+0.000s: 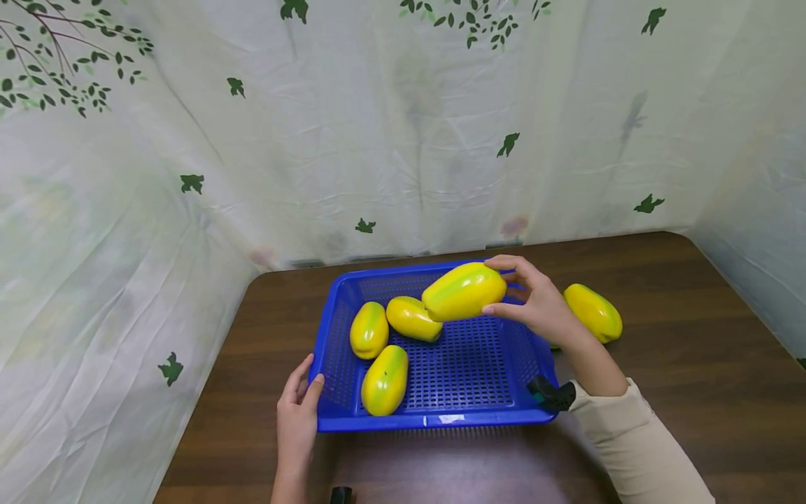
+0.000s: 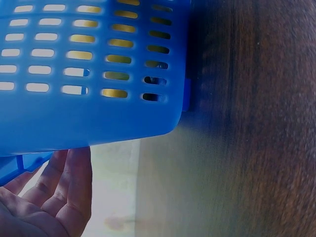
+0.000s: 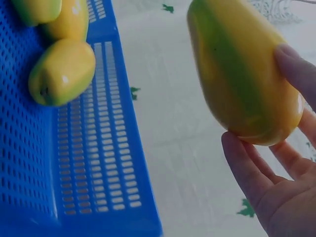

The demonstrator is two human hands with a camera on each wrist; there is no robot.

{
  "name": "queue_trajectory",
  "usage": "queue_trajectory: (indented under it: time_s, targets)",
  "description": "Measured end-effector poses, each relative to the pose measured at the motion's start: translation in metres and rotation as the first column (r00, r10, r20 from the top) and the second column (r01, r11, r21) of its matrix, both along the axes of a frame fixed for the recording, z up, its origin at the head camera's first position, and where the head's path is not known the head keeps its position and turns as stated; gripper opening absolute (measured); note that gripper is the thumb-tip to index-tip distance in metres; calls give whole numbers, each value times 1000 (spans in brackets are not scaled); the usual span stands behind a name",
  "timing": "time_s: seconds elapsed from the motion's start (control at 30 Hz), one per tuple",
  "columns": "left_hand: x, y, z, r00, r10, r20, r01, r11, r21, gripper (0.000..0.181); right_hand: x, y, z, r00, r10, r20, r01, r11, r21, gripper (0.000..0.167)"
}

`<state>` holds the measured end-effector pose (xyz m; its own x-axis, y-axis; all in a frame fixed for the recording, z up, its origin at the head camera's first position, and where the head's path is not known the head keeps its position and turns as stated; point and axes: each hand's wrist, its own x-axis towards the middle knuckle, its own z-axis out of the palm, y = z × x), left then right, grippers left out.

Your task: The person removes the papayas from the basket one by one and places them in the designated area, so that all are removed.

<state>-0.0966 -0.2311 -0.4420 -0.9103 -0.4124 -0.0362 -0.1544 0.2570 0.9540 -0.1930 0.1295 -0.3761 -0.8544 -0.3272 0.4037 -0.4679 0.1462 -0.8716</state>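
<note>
Over the far part of the blue basket [image 1: 390, 422], the right hand [image 1: 532, 297] gripped a yellow fruit [image 1: 464, 292]; the left hand [image 1: 299, 406] pinched the left rim [image 1: 326, 323]. Inside, open floor [image 1: 469, 374] stretched right of three fruits [image 1: 385, 380]. Another fruit [image 1: 593, 313] lay on the table [image 1: 680, 350].

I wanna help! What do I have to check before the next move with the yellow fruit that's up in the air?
1. Good hold: the right hand grips the yellow fruit at one end. OK.
2. Basket steady: the left hand holds the left side of the blue basket. OK.
3. Room to put it down: the right part of the basket floor shows no fruit. OK.
4. Not bumping the three fruits inside: the right wrist view shows a gap. OK.
5. Every fruit off the table: at least one fruit lies right of the basket. Not ok.
6. Exact height above the basket: cannot tell.
</note>
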Motion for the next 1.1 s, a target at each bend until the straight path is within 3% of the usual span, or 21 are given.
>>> queue_trajectory:
  time_s: [0.3, 0.57, 0.73, 0.93, 1.1]
  targets:
    - [1, 0, 0, 1000, 5, -5, -5, 1000, -3, 39, 5, 17, 2, 995, -102, -15, 101, 993, -56, 59]
    - [0, 2, 2, 1000, 15, -22, -15, 1000, 4, 38, 7, 38, 0, 980, -168, -110, 156, 982, -105, 61]
    - [1, 2, 3, 1000, 16, -8, -16, 1000, -3, 38, 7, 49, -7, 961, -269, -69, 265, 962, -63, 59]
    - [1, 2, 3, 1000, 5, -2, -5, 1000, -1, 40, 9, 59, -15, 937, -349, -31, 344, 934, -95, 59]
    - [0, 2, 2, 1000, 10, 3, -10, 1000, 3, 39, 13, 69, -21, 900, -435, 23, 435, 897, -77, 59]
